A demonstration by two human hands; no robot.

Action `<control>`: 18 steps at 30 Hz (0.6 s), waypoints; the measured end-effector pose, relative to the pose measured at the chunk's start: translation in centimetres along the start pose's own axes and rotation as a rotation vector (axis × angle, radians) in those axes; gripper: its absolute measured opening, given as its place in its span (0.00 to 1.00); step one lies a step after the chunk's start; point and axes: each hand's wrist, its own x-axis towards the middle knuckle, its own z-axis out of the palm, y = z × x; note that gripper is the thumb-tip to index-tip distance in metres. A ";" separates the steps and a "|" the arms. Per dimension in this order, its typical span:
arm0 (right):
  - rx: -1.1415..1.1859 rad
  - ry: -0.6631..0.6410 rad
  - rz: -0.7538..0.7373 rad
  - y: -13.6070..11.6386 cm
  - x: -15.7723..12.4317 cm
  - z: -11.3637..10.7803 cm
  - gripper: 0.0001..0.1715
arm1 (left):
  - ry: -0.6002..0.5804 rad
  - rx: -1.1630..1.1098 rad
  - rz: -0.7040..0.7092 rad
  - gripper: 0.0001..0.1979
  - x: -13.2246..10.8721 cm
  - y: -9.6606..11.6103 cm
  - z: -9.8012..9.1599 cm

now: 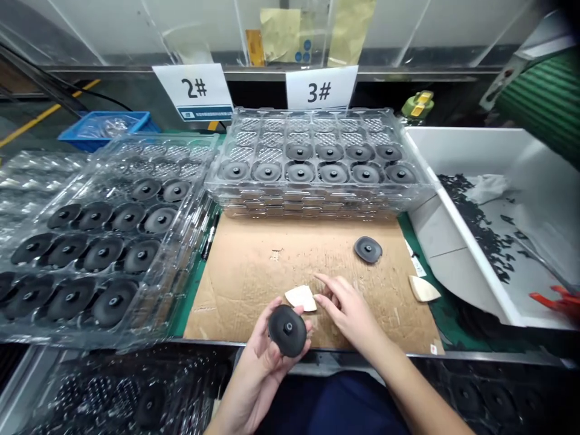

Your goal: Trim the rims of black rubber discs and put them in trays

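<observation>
My left hand (272,356) grips a black rounded-square plastic part (287,330) by its edges. A small stem stands up from the middle of its upper face. To the right is my right hand (344,308), empty, with thumb and forefinger apart and the other fingers partly curled. Its thumb tip is at the edge of a cream-white wedge-shaped pad (301,297); whether they touch I cannot tell. The pad lies on the brown cardboard sheet (244,266), just beyond the held part. Farther off on the cardboard rests a second black part (368,249).
Stacked clear trays (317,194) holding black parts stand at the back, behind a "3#" sign (321,89). Another clear tray (181,254) of parts fills the left. At right are a white bin (426,163) with black scraps, red-handled pliers (557,299) and another pad (423,289).
</observation>
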 end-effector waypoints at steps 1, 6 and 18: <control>-0.018 0.000 0.008 0.3 0.4 1.0 0.19 | 0.015 -0.011 0.024 0.31 -0.1 0.4 -0.3; 0.031 -0.038 -0.102 -0.4 0.2 4.7 0.15 | 0.063 -0.045 0.129 0.28 -0.2 1.6 -2.0; 0.220 0.151 -0.196 -7.6 1.5 -0.7 0.19 | 0.101 -0.052 0.158 0.28 0.9 1.5 -0.7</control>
